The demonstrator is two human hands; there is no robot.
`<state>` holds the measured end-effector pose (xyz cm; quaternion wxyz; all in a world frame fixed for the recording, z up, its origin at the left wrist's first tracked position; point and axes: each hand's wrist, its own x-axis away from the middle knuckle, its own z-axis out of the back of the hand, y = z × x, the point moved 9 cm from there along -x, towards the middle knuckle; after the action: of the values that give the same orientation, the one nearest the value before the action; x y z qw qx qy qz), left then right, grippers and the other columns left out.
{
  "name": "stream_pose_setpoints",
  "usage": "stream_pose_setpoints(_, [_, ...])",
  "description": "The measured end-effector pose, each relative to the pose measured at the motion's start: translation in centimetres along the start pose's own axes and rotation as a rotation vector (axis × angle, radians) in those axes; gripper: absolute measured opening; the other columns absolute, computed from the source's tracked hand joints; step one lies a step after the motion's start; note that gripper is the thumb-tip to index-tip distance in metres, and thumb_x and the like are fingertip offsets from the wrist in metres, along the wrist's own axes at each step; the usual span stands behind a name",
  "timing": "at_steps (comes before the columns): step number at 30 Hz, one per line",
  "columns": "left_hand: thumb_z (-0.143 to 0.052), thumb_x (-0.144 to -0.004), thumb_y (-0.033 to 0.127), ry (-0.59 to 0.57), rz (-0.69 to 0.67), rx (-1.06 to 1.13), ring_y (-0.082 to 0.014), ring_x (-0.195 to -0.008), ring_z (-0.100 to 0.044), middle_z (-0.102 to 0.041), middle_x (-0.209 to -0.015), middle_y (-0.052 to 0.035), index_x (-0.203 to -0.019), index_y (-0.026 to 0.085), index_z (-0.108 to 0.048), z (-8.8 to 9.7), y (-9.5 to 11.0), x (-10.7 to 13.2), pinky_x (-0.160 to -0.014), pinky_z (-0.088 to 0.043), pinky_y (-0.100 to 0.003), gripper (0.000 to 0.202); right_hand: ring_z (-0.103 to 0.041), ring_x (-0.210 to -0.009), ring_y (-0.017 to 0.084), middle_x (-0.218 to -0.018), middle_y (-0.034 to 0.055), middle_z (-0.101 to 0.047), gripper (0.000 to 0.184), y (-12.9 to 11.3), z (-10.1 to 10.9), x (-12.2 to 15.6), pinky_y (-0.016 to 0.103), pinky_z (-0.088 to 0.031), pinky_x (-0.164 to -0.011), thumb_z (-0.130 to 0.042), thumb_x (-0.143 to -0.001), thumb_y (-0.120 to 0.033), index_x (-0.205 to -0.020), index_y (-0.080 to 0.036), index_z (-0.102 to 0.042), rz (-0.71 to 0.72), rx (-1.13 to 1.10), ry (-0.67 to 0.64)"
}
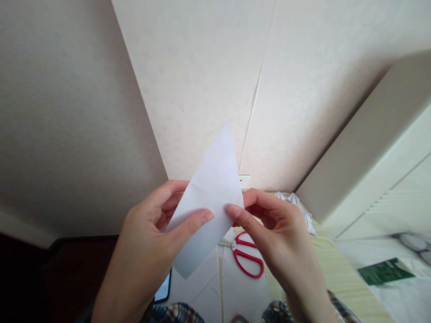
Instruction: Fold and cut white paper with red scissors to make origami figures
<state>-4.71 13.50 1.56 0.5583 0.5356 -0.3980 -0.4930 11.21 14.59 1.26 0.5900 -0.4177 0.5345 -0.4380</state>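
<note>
A folded sheet of white paper (211,184) is held up in front of me, its sharp point upward. My left hand (161,229) grips the lower left part, thumb flat on the near face and fingers behind. At the right edge my right hand (269,215) pinches the paper between thumb and fingers; its fingertips are partly hidden behind the sheet. Below the paper lie red-handled scissors (249,264), their blades mostly covered from view. White paper sheets (242,289) lie under them on the table.
A phone (163,289) lies at the table's left, partly behind my left wrist. Several folded white paper pieces (293,200) rest at the back right of the pale wooden table (336,269). A wall with a socket (244,181) stands behind. A green packet (386,271) lies off to the right.
</note>
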Motion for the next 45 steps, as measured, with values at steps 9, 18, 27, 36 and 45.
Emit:
stream_pose_setpoints(9, [-0.073,-0.065,0.025,-0.066,0.019,0.041,-0.0163,-0.055,-0.067,-0.074,-0.066,0.0019,-0.075,0.02,-0.067,-0.1,-0.1,0.1,-0.051,-0.052,-0.021,0.012,-0.058,-0.061,0.01,-0.063,-0.0031,-0.066,0.015,0.1,0.0,-0.2,0.02,-0.045,-0.057,-0.069,-0.078,-0.027,-0.066,-0.019,-0.065,-0.004,-0.096,-0.053])
stream_pose_setpoints(18, [-0.072,-0.066,0.027,-0.052,0.024,0.056,-0.0146,-0.049,-0.063,-0.074,-0.067,0.0004,-0.077,0.02,-0.068,0.1,-0.5,0.0,-0.045,-0.047,-0.02,0.014,-0.056,-0.06,0.008,-0.065,-0.0032,-0.066,0.012,0.1,-0.1,-0.2,0.017,-0.042,-0.054,-0.071,-0.077,-0.026,-0.068,-0.019,-0.066,-0.05,-0.17,-0.101])
stream_pose_setpoints(27, [-0.074,-0.065,0.029,-0.042,0.015,0.035,-0.0177,-0.058,-0.067,-0.07,-0.058,0.0021,-0.075,0.02,-0.068,0.2,-0.4,0.0,-0.049,-0.049,-0.02,0.015,-0.058,-0.061,0.009,-0.064,-0.0025,-0.066,0.015,-0.4,0.1,0.0,0.018,-0.043,-0.053,-0.068,-0.08,-0.026,-0.067,-0.019,-0.066,-0.008,-0.11,-0.067])
stream_pose_setpoints(36, [-0.075,-0.066,0.028,-0.165,0.083,0.094,-0.021,-0.067,-0.07,-0.074,-0.071,-0.0005,-0.086,0.021,-0.069,-0.5,-1.3,-0.4,-0.054,-0.054,-0.023,0.022,-0.055,-0.058,0.009,-0.062,-0.0018,-0.063,0.02,-0.3,0.1,-0.1,0.02,-0.04,-0.05,-0.067,-0.08,-0.028,-0.064,-0.019,-0.062,0.0,-0.068,-0.081])
stream_pose_setpoints(45, [-0.077,-0.064,0.022,-0.161,0.133,0.24,-0.0132,-0.05,-0.063,-0.072,-0.061,0.0006,-0.075,0.02,-0.074,-0.3,-2.0,-0.5,-0.046,-0.05,-0.019,0.012,-0.052,-0.059,0.01,-0.06,-0.0021,-0.059,0.021,-0.1,-0.3,0.1,0.021,-0.038,-0.051,-0.066,-0.081,-0.029,-0.063,-0.019,-0.061,-0.005,0.042,-0.129])
